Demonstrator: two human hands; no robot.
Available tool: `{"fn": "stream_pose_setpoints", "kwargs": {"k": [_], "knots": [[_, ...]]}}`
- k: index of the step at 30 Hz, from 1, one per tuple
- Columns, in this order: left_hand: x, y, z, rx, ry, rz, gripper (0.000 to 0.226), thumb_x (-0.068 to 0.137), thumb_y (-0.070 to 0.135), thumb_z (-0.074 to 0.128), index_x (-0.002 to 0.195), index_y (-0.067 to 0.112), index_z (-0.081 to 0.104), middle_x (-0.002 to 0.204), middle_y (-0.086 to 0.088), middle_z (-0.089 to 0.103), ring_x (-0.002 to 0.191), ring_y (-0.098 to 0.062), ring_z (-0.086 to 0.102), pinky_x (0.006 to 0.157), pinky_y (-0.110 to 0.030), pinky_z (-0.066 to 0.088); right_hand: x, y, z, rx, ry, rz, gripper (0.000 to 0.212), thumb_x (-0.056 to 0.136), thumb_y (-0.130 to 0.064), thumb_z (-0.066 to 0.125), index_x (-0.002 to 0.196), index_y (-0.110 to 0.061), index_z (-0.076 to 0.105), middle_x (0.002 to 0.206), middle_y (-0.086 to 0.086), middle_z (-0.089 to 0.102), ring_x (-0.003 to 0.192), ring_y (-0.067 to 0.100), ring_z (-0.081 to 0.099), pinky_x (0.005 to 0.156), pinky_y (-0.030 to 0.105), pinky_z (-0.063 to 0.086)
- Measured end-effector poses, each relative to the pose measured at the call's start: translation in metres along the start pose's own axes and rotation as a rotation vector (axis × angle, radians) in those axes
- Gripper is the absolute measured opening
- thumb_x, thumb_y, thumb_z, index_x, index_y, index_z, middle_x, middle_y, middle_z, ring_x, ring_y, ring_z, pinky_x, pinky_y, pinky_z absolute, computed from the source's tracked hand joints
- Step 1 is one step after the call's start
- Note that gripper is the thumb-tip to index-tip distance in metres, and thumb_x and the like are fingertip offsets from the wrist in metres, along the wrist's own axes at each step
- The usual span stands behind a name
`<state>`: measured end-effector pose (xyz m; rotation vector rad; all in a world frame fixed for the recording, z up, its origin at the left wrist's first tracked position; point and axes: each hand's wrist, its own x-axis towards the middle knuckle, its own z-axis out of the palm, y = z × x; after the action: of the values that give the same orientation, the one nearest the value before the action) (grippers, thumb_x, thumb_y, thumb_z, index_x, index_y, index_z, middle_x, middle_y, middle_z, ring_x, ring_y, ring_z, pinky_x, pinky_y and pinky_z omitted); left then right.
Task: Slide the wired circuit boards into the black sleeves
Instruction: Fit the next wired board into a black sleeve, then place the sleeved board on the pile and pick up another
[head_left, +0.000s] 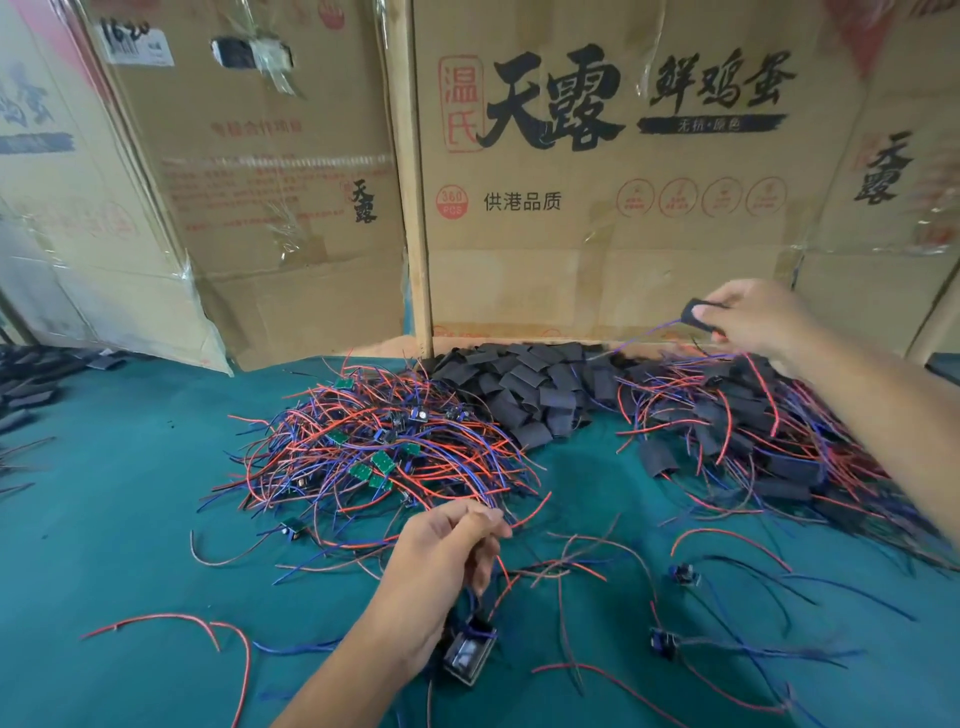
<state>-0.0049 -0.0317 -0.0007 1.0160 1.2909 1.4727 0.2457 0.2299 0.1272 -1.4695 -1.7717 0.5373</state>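
Right hand (753, 317) pinched sleeved board (693, 312) above finished pile (769, 431); left hand (447, 551) gripped wires (498, 564), circuit board (467, 654) dangling below

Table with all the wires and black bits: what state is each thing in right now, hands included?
Left hand: pinches red and blue wires, a board dangling below.
Right hand: raised, pinches a black sleeve with a blue wire trailing out.
Pile of bare wired boards: tangled, unsleeved.
Heap of empty black sleeves: loose, unfilled.
Pile of sleeved boards: boards covered, wires sticking out.
Cardboard boxes: upright behind the table.
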Motion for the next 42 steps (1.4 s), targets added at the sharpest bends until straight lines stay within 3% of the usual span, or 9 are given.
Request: {"fn": "stream_pose_setpoints", "kwargs": {"k": [4,11,14,16,22,29,36,40,42], "knots": [[0.003,-0.001,-0.003,-0.014,0.019,-0.015,0.033,0.098,0.010,0.055,0.069,0.015,0.071,0.062,-0.010,0.051,0.049,-0.015,0.042,0.050,-0.025,0.032,0.042,0.026,-0.014,-0.479,-0.060,0.030,0.027,0.093,-0.018,0.063,0.098,0.008,0.070,0.106,0.027,0.068,0.100,0.039,0.063,0.089,0.042,0.051],[0.004,-0.002,-0.005,-0.001,0.005,-0.043,0.033,0.098,0.014,0.055,0.068,0.016,0.069,0.065,-0.006,0.053,0.051,-0.014,0.042,0.050,-0.023,0.032,0.038,0.049,-0.009,-1.070,-0.058,0.017,0.026,0.092,-0.026,0.058,0.105,-0.008,0.071,0.109,0.015,0.068,0.103,0.032,0.063,0.085,0.035,0.055],[0.005,-0.002,-0.004,0.016,0.015,-0.035,0.034,0.099,0.013,0.055,0.068,0.016,0.069,0.064,-0.006,0.051,0.051,-0.014,0.040,0.049,-0.022,0.032,0.023,0.031,0.014,-0.946,0.022,-0.135,0.019,0.090,-0.025,0.056,0.096,-0.012,0.068,0.097,0.012,0.066,0.089,0.029,0.063,0.069,0.029,0.049],[0.006,-0.001,-0.005,0.045,0.041,-0.020,0.036,0.099,0.012,0.055,0.066,0.017,0.069,0.061,-0.006,0.050,0.049,-0.015,0.038,0.047,-0.022,0.030,0.004,0.012,0.045,-0.744,-0.102,-0.244,0.016,0.093,-0.028,0.055,0.093,-0.019,0.068,0.086,0.005,0.066,0.075,0.023,0.061,0.061,0.028,0.045],[0.007,0.000,-0.010,0.112,0.085,0.008,0.034,0.098,0.016,0.058,0.066,0.015,0.068,0.056,-0.007,0.047,0.049,-0.018,0.035,0.050,-0.028,0.025,-0.045,-0.013,0.147,-0.516,-0.388,-0.357,0.019,0.094,-0.037,0.057,0.088,-0.020,0.064,0.090,0.002,0.068,0.081,0.022,0.062,0.073,0.035,0.052],[0.008,0.002,-0.015,0.156,0.105,0.048,0.037,0.099,0.017,0.058,0.064,0.017,0.068,0.058,-0.005,0.050,0.051,-0.017,0.036,0.047,-0.023,0.027,-0.028,-0.010,0.187,-0.710,-0.307,-0.290,0.040,0.093,-0.046,0.056,0.123,-0.019,0.053,0.120,0.007,0.058,0.108,0.029,0.059,0.081,0.038,0.050],[0.010,-0.003,-0.016,0.203,0.083,0.058,0.038,0.099,0.018,0.058,0.062,0.022,0.066,0.057,0.003,0.051,0.047,-0.011,0.038,0.045,-0.017,0.031,-0.029,-0.011,0.191,-0.665,-0.152,-0.323,0.025,0.101,-0.030,0.041,0.108,-0.016,0.061,0.108,0.008,0.059,0.104,0.031,0.060,0.069,0.034,0.043],[0.014,-0.008,-0.019,0.423,0.123,0.170,0.022,0.094,0.018,0.064,0.074,0.028,0.066,0.060,0.006,0.054,0.053,-0.010,0.043,0.051,-0.023,0.036,-0.058,-0.039,0.159,-0.308,-0.109,-0.236,0.028,0.094,-0.033,0.051,0.074,-0.014,0.052,0.070,0.004,0.055,0.077,0.031,0.059,0.054,0.035,0.035],[0.013,-0.010,-0.018,0.569,0.147,0.261,0.018,0.091,0.019,0.069,0.094,0.035,0.063,0.070,0.011,0.060,0.057,-0.005,0.046,0.060,-0.024,0.043,-0.093,-0.055,0.141,-0.128,-0.145,-0.261,0.036,0.090,-0.037,0.055,0.063,-0.014,0.047,0.052,-0.002,0.048,0.056,0.019,0.051,0.047,0.028,0.033]]}}
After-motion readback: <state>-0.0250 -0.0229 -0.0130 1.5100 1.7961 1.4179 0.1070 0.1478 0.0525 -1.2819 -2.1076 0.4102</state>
